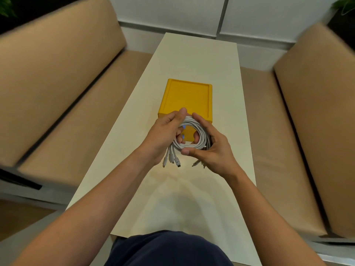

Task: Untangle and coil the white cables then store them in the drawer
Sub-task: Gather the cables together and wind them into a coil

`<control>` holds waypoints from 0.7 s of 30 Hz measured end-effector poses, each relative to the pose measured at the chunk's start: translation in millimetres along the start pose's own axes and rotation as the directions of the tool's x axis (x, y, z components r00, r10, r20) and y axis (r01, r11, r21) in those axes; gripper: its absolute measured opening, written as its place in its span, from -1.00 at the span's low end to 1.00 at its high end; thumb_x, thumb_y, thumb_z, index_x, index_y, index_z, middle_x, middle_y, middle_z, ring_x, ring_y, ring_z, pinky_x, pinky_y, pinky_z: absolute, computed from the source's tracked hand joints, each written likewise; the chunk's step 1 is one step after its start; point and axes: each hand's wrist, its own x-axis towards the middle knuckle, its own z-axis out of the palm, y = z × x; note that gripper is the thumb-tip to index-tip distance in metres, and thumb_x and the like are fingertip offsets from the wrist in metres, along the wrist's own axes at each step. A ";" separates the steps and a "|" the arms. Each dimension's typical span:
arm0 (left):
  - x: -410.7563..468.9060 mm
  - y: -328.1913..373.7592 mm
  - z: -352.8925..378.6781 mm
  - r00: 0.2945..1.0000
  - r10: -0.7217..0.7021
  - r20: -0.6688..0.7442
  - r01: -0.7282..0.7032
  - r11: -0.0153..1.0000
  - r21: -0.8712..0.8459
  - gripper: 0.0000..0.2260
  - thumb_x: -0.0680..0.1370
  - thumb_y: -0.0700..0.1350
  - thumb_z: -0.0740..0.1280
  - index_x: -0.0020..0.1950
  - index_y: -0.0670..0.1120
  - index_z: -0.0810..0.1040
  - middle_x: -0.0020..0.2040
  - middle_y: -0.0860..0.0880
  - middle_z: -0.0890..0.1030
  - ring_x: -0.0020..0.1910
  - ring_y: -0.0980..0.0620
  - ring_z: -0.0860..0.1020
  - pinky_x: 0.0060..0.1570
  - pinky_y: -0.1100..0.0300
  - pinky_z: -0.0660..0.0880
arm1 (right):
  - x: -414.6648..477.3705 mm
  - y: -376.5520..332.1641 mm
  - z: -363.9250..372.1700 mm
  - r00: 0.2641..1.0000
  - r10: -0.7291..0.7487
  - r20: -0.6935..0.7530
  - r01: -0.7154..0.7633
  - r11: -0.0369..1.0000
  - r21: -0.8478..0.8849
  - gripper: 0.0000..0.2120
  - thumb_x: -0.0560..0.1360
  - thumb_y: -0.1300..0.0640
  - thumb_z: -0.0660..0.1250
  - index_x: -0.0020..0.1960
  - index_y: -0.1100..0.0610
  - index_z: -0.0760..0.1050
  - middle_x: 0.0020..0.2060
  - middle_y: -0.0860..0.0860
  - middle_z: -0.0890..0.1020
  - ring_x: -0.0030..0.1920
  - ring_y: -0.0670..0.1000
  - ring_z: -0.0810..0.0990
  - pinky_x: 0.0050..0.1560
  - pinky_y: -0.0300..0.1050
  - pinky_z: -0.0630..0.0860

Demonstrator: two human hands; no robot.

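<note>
Both hands meet just below the middle of the frame, above a long cream desk (192,58), and share one bundle of white cables (190,120) wound into a round coil of several turns. The left hand (163,135) has its grip closed on the coil's left side: the thumb lies over the top of the loops and the fingers curl in through the hole from beneath. The right hand (213,148) has its grip closed on the right and lower side, with the thumb pressed on the bottom of the ring and the fingers wrapped round the outer edge. The coil is off the desk, held just in front of a yellow box (187,96) that stands on the desk at mid-frame. Through the hole a yellow part of the box's near side shows, with two small blue spots at its left edge; whether that is an open drawer cannot be told. Loose ends with plugs (172,160) hang from the coil's lower left, and a few more hang under the right hand. Tan sofas (57,83) run along both sides of the desk. A white wall (172,12) closes the top of the frame, and dark blue cloth (169,248) fills the bottom middle.
</note>
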 end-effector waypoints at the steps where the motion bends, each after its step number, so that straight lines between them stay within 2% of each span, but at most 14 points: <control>1: -2.1 -0.3 -2.3 0.999 0.016 0.040 -0.018 0.999 0.030 -0.65 0.66 0.17 0.26 0.18 -0.07 0.64 -0.39 0.08 0.39 -0.40 0.08 0.40 -0.23 0.14 0.41 | 0.3 -1.2 -1.6 1.000 0.000 0.001 0.000 1.000 -0.001 -0.15 0.37 0.21 0.63 0.54 -0.03 0.32 0.40 -0.19 0.52 0.36 -0.17 0.53 0.26 -0.33 0.47; 5: -9.4 3.4 -4.6 0.987 0.147 0.059 -0.157 0.959 0.235 -0.74 0.72 0.01 0.21 0.31 -0.02 0.59 -0.38 0.22 0.51 -0.35 0.11 0.44 -0.29 0.35 0.44 | 0.7 -5.5 -3.6 0.999 -0.027 0.039 0.028 0.999 -0.016 -0.17 0.37 0.17 0.64 0.55 -0.04 0.35 0.36 -0.22 0.56 0.38 -0.11 0.52 0.30 -0.26 0.48; 9: -9.4 -0.2 -5.7 0.982 0.187 0.020 -0.181 0.912 0.367 -0.79 0.73 0.02 0.19 0.23 0.00 0.57 -0.36 0.27 0.54 -0.38 0.17 0.48 -0.31 0.33 0.45 | 1.5 -5.5 -1.3 0.997 0.022 0.076 -0.020 0.999 -0.026 -0.12 0.35 0.06 0.64 0.55 -0.13 0.30 0.40 -0.22 0.52 0.40 -0.13 0.51 0.39 -0.09 0.50; 13: -9.7 -3.6 -6.0 0.979 0.200 -0.048 -0.169 0.912 0.373 -0.79 0.72 0.02 0.20 0.20 -0.03 0.58 -0.33 0.23 0.52 -0.40 0.23 0.50 -0.33 0.29 0.46 | -2.6 -7.3 2.0 0.980 0.145 0.135 -0.139 0.989 -0.052 0.00 0.42 -0.15 0.54 0.64 -0.24 -0.04 0.36 -0.14 0.50 0.31 -0.11 0.57 0.23 -0.10 0.60; 14: -10.7 -3.8 -7.3 0.977 0.203 -0.056 -0.170 0.917 0.362 -0.79 0.72 0.00 0.20 0.19 -0.05 0.59 -0.32 0.20 0.50 -0.41 0.23 0.49 -0.34 0.31 0.45 | -3.8 -9.2 1.9 0.976 0.162 0.144 -0.156 0.986 -0.054 -0.05 0.46 -0.19 0.47 0.64 -0.26 -0.07 0.35 -0.12 0.51 0.29 -0.11 0.58 0.21 -0.10 0.61; 16: -12.8 -4.3 -10.6 0.977 0.208 -0.054 -0.181 0.931 0.318 -0.78 0.73 -0.02 0.20 0.19 -0.08 0.59 -0.35 0.18 0.47 -0.40 0.21 0.47 -0.35 0.31 0.46 | -6.0 -14.8 1.6 0.975 0.153 0.159 -0.140 0.986 -0.088 -0.26 0.57 -0.22 0.30 0.64 -0.22 0.02 0.40 -0.21 0.47 0.30 -0.23 0.53 0.24 -0.19 0.57; 18: -13.0 -3.6 -13.3 0.977 0.207 -0.050 -0.186 0.943 0.276 -0.77 0.73 -0.01 0.20 0.19 -0.09 0.59 -0.38 0.17 0.44 -0.40 0.17 0.43 -0.31 0.23 0.51 | -7.9 -18.5 3.4 0.981 0.123 0.150 -0.108 0.989 -0.105 -0.44 0.66 -0.17 0.17 0.63 -0.19 0.13 0.36 -0.27 0.47 0.20 -0.33 0.53 0.10 -0.30 0.56; 19: -13.0 -2.0 -14.5 0.977 0.207 -0.054 -0.187 0.949 0.255 -0.78 0.73 -0.01 0.20 0.18 -0.09 0.58 -0.38 0.16 0.41 -0.41 0.16 0.40 -0.31 0.20 0.52 | -8.1 -18.2 3.8 0.985 0.114 0.126 -0.102 0.990 -0.094 -0.50 0.69 -0.12 0.13 0.62 -0.17 0.18 0.30 -0.25 0.52 0.11 -0.29 0.57 0.02 -0.29 0.56; 21: -12.9 3.3 -18.0 0.977 0.202 -0.062 -0.186 0.963 0.196 -0.79 0.73 -0.02 0.20 0.16 -0.08 0.58 -0.36 0.06 0.36 -0.42 0.11 0.35 -0.34 0.19 0.51 | -8.9 -15.2 0.4 0.994 0.079 0.077 -0.076 0.996 -0.042 -0.61 0.74 0.00 0.10 0.57 -0.12 0.32 0.11 -0.09 0.61 -0.07 -0.10 0.59 -0.09 -0.13 0.52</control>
